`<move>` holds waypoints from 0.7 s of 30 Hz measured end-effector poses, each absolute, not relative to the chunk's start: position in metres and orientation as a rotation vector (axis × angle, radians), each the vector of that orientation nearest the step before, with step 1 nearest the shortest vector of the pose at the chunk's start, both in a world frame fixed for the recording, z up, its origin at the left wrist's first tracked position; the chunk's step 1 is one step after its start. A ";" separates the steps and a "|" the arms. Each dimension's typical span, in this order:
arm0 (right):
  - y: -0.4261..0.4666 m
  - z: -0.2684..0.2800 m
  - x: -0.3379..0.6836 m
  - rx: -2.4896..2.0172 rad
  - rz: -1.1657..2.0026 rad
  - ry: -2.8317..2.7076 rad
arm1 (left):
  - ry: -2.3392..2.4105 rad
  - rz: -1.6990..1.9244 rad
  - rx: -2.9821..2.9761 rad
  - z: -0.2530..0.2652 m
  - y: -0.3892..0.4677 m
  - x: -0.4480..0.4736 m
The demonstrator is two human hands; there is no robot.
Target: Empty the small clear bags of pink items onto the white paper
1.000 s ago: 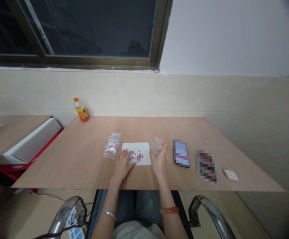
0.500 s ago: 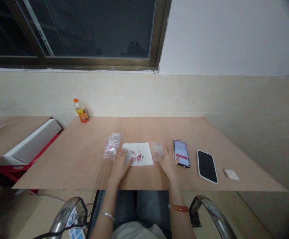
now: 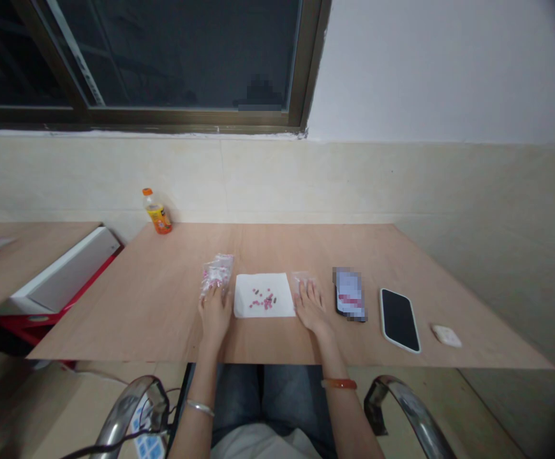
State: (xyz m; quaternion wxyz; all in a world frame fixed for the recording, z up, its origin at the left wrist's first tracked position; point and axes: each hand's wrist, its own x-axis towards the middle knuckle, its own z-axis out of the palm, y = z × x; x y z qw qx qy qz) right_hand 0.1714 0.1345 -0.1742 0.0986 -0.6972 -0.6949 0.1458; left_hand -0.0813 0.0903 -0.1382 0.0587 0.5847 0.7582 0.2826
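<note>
My left hand (image 3: 215,313) lies with its fingers stretched over the near end of a clear plastic bag (image 3: 219,269) that holds pink and white bits. Flat on the table, my right hand (image 3: 312,307) rests its spread fingers on a smaller clear plastic bag (image 3: 301,276), covering much of it. Between the hands is a white sheet of paper (image 3: 245,287). Several small pink beads or pieces (image 3: 268,302) and a few dark ones are scattered on the sheet; their exact kind is too small to make out.
Right of my right hand lies a phone with a lit screen (image 3: 349,296), then a white-edged phone with a dark screen (image 3: 399,320) and a small white object (image 3: 446,335). An orange-capped drink bottle (image 3: 157,213) stands at the table's back left. Metal armrests (image 3: 402,395) flank my lap.
My left hand has moved left, off the paper's edge and onto the filled bag. My right hand has shifted left, away from the lit phone and over the small bag.
</note>
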 end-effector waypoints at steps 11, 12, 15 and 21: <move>0.133 -0.174 0.170 -2.154 0.425 -2.013 | 2.602 0.702 1.528 -0.146 0.085 -0.110; 0.134 -0.174 0.170 -2.172 0.424 -2.005 | 2.601 0.705 1.514 -0.146 0.085 -0.110; 0.136 -0.172 0.172 -2.221 0.426 -1.987 | 2.625 0.709 1.438 -0.147 0.088 -0.109; 0.137 -0.161 0.178 -2.252 0.362 -1.901 | 2.601 0.910 1.362 -0.152 0.093 -0.114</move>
